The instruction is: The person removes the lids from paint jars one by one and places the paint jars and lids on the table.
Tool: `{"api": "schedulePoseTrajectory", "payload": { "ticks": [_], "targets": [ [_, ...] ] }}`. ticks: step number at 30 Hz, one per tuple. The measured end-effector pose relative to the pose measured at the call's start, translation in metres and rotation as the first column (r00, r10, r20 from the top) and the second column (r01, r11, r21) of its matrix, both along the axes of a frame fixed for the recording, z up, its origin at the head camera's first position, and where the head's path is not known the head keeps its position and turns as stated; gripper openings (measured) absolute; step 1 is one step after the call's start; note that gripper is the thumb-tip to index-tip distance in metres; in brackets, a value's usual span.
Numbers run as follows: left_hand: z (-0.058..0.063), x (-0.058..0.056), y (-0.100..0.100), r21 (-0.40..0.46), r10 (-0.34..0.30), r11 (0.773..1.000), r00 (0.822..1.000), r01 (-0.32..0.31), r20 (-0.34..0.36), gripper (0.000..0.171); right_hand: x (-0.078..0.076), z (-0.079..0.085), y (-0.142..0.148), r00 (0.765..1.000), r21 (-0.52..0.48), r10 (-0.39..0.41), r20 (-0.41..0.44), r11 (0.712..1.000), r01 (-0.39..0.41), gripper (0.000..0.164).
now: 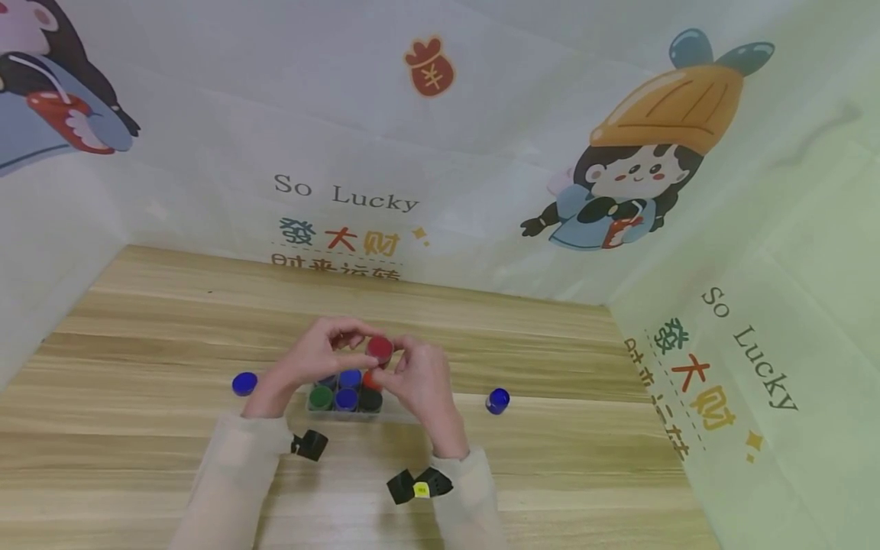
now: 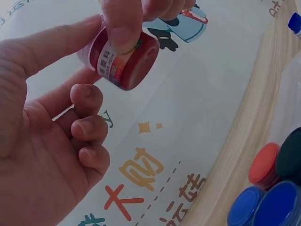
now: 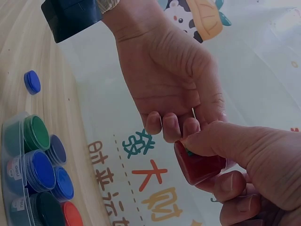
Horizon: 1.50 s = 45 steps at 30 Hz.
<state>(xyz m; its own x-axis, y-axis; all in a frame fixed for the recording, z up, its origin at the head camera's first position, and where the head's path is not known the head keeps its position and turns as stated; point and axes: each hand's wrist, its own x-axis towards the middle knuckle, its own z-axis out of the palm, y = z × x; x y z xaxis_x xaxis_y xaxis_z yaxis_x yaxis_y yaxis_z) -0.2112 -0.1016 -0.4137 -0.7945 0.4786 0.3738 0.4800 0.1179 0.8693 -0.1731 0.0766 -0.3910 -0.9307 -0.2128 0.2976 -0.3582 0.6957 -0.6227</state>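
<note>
Both hands hold a small red paint jar (image 1: 380, 349) up above a clear tray (image 1: 318, 413) of paint jars. My left hand (image 1: 312, 357) pinches one end of it between thumb and fingers; its other fingers curl loosely in the left wrist view. Around the jar's body, my right hand (image 1: 422, 374) grips with the thumb pressed on the printed label (image 2: 111, 61). The jar is tilted on its side, its smooth red end (image 2: 145, 63) facing away from my left hand. Below stand a green jar (image 3: 36, 133), blue jars (image 3: 39, 170), a dark jar (image 3: 46, 209) and an orange-red jar (image 2: 264, 165).
A blue lid (image 1: 244, 383) lies on the wooden table (image 1: 564, 466) left of the tray. To the tray's right is a small blue jar (image 1: 498, 401). White printed sheets (image 1: 481, 191) rise at the back and sides of the table.
</note>
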Motion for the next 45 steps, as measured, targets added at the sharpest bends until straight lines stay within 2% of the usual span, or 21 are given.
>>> {"api": "schedulePoseTrajectory", "payload": {
  "ticks": [4,9,11,13,17,20,25,28,32,36,41,43,45],
  "targets": [
    [-0.0022,0.0015,0.0008,0.015,-0.005,1.000,0.999,0.004,0.031,0.028,0.0004,-0.0016,-0.0001,1.000,0.005,0.007,-0.003,1.000,-0.007,0.028],
    [-0.0043,0.0011,-0.0022,0.047,-0.075,0.996,0.996,0.078,-0.057,0.034,0.0002,-0.0017,0.0008,0.999,0.012,0.021,-0.049,1.000,-0.020,0.025],
    [-0.0048,0.0002,-0.0027,0.049,-0.078,0.995,0.993,0.082,-0.085,0.032,0.0004,-0.0012,0.0013,0.998,0.011,0.023,-0.056,1.000,-0.023,0.024],
    [-0.0048,-0.0002,-0.0023,0.049,-0.057,0.997,0.995,0.061,-0.079,0.030,0.0004,-0.0014,0.0017,0.998,0.015,0.022,-0.055,1.000,-0.021,0.024],
    [-0.0032,0.0018,0.0006,0.020,0.019,1.000,1.000,-0.019,0.005,0.023,0.0009,-0.0017,0.0013,1.000,0.009,0.016,-0.024,1.000,-0.016,0.025],
    [-0.0015,0.0031,0.0023,-0.007,0.038,0.999,0.999,-0.038,0.033,0.027,0.0012,-0.0014,0.0009,1.000,0.006,0.009,-0.005,1.000,-0.009,0.026],
    [-0.0019,0.0012,0.0004,0.007,-0.027,1.000,0.997,0.028,-0.067,0.036,0.0010,-0.0013,0.0014,1.000,0.024,0.004,-0.021,1.000,-0.003,0.025],
    [-0.0033,-0.0004,-0.0011,0.022,-0.046,0.999,0.995,0.048,-0.093,0.030,0.0011,-0.0016,0.0018,1.000,0.024,0.006,-0.022,1.000,-0.006,0.025],
    [-0.0049,-0.0011,0.0001,0.029,-0.031,0.999,0.999,0.032,-0.032,0.023,0.0010,-0.0036,0.0021,1.000,0.019,0.015,-0.013,1.000,-0.014,0.028],
    [-0.0046,-0.0001,0.0030,-0.018,-0.009,1.000,1.000,0.009,0.023,0.026,0.0003,-0.0061,0.0020,1.000,0.038,0.014,-0.016,0.999,-0.014,0.029],
    [-0.0054,-0.0013,0.0021,-0.028,-0.060,0.998,0.995,0.058,-0.074,0.038,0.0005,-0.0039,0.0022,1.000,0.051,0.016,-0.009,0.999,-0.015,0.028],
    [-0.0067,-0.0024,0.0014,-0.015,-0.076,0.997,0.991,0.075,-0.107,0.036,0.0006,-0.0034,0.0024,1.000,0.052,0.016,-0.002,0.999,-0.016,0.028],
    [-0.0074,-0.0027,0.0014,0.001,-0.076,0.997,0.991,0.077,-0.109,0.033,0.0008,-0.0033,0.0025,1.000,0.052,0.016,0.004,0.999,-0.016,0.031]
  ]
}}
